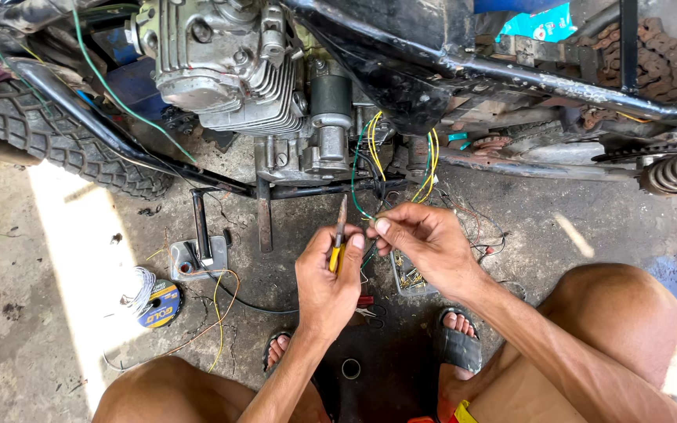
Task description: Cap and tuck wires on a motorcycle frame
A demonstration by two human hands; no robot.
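Below the engine, the left hand gripped pliers; the right hand pinched a green wire just beside their tip.

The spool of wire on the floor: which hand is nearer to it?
Left. The left hand, gripping yellow-handled pliers, is right of the spool of wire, across bare floor. The right hand, pinching wires, is farther right.

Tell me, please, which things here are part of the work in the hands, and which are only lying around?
In use:
- left hand holding yellow-handled pliers
- right hand pinching green and yellow wires coming from the engine

Lying about:
- wire spool on the floor
- small metal ring between the feet
- tyre
- rusty chain
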